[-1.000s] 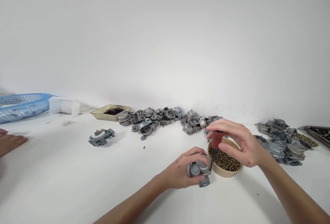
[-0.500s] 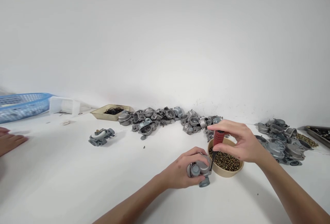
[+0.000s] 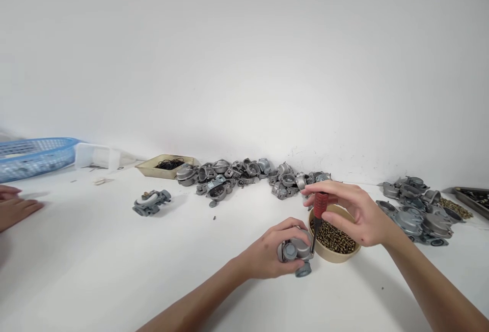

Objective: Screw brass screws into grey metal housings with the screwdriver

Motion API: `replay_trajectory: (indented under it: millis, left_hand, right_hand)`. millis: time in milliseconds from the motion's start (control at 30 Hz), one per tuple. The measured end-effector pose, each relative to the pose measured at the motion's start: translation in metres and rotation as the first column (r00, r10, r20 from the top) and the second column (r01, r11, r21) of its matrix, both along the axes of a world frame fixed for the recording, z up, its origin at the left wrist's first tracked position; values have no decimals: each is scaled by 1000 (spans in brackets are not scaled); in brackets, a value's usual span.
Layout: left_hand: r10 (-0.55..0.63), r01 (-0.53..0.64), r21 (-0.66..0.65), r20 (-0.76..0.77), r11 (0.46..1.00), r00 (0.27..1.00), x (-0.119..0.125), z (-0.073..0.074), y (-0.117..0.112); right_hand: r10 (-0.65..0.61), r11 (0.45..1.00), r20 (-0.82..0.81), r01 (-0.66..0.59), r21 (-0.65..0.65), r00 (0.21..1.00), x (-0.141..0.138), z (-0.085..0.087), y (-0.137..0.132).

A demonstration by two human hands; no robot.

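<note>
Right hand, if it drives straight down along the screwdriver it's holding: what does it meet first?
The gray metal part held in the left hand: the screwdriver in the right hand slants down to its right edge. The bowl of screws sits just behind; depth is unclear, so contact isn't certain.

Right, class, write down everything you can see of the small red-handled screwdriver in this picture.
The small red-handled screwdriver has a stubby red handle, plastic by its look, and a thin dark metal shaft. It stands nearly upright, leaning slightly, tip down. The right hand pinches the handle's top with its fingertips; the tip meets the grey cast-metal part that the left hand clasps on the white table. Behind the shaft sits the round tan bowl of brass screws.
</note>
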State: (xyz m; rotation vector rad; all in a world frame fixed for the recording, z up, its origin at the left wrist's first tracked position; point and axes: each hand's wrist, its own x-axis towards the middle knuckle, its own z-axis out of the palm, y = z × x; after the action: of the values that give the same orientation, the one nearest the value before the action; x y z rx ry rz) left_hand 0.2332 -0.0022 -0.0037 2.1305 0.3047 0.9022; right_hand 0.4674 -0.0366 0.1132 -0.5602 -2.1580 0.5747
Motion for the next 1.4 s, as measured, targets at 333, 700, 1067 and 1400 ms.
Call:
replay_trajectory:
  millis: [333,700,1067,1400]
  left_hand:
    - [9,-9,-7,1,1000,1000,-1,-4,2]
    - [29,-29,19,-8,999,1000,0,-5,3]
    - [30,-29,18,-19,999,999,-1,-2,1]
    - [35,-35,32,-19,999,999,-1,-1,2]
  right_hand:
    - [-122,987,-33,125,105,992,3,-4,8]
    - [-11,984,-70,-1,-179,997,10,-2,4]
    - [-62,996,-4,62,67,998,-2,0,-2]
    - [-13,998,-110,7,-57,994,3,-2,3]
